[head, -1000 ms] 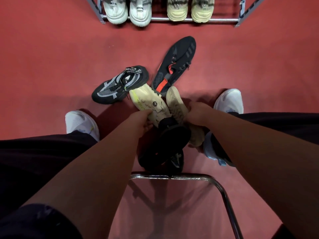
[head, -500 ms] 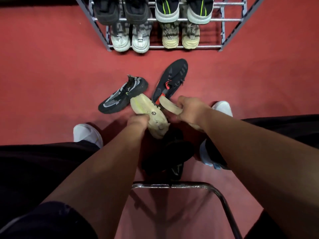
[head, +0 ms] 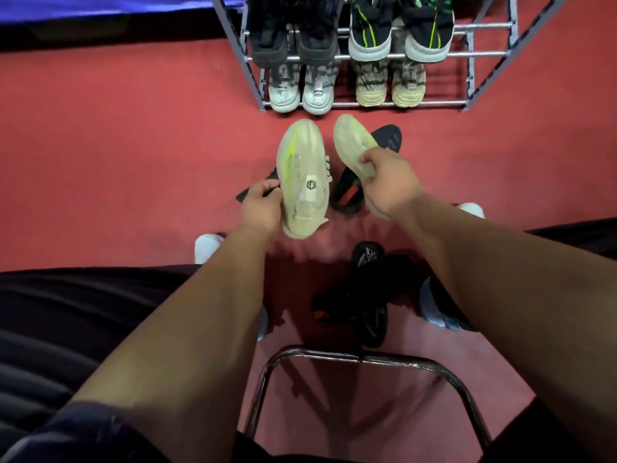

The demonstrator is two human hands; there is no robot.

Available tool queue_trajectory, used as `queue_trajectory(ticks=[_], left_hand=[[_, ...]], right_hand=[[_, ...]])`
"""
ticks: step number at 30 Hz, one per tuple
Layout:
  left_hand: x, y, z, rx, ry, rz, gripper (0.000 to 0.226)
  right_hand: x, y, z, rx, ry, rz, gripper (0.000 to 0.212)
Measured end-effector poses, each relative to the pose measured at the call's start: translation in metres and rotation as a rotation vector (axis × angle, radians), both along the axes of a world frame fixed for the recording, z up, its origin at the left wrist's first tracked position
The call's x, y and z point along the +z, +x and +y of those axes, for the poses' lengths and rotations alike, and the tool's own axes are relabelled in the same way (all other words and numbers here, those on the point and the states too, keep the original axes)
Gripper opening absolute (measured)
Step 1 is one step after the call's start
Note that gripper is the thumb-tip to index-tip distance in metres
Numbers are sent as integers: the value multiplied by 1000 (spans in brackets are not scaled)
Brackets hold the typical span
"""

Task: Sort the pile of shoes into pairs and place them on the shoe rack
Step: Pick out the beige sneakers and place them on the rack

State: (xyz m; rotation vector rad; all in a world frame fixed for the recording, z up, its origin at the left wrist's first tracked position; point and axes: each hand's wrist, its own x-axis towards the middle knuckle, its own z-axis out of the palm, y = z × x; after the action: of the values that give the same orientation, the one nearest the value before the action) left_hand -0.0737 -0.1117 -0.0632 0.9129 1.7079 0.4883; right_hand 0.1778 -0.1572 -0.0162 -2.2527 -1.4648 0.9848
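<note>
We grip one pale yellow-green mesh sneaker (head: 302, 177) in our left hand (head: 262, 207) and its mate (head: 354, 145) in our right hand (head: 390, 182), toes aimed at the grey metal shoe rack (head: 367, 104) directly ahead, whose front edge lies about equally near both hands.

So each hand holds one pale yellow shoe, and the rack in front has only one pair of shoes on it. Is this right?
Not quite. The head view shows the shoe rack already carrying four pairs, two on each visible tier. The rest is right: the left hand and the right hand each hold one pale yellow shoe.
</note>
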Motion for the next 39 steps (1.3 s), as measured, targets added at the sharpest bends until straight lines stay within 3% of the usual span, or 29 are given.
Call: queue_trajectory(ticks=[3,7,14,18,21,25,30,35,39], left_hand=[[-6,3,1,-106,-61,105,50],[-23,14,2,-323,-142,341,56],[-53,47,3,-568,31,838,90],[-74,40,16,-642,-31,889,129],[-87,32,23,-674,-4,893,138],[-97,36,32,-659,20,902,139],[-108,30,49,-583,85,913,110],[-88,15,59,-589,62,701,97],[-40,31,58,-462,-80,566,61]], right_hand=[[-16,-5,2,141,-134,-38,63],[-37,-5,2,110,-212,-116,66],[-70,-13,9,100,-287,-192,78],[-85,-20,15,151,-246,-265,98],[-95,-29,24,155,-227,-321,110],[-108,-40,39,136,-237,-315,110],[-122,-57,60,-29,-295,-274,126],[-122,-46,64,-73,-314,-216,125],[-97,-28,64,-130,-311,-139,107]])
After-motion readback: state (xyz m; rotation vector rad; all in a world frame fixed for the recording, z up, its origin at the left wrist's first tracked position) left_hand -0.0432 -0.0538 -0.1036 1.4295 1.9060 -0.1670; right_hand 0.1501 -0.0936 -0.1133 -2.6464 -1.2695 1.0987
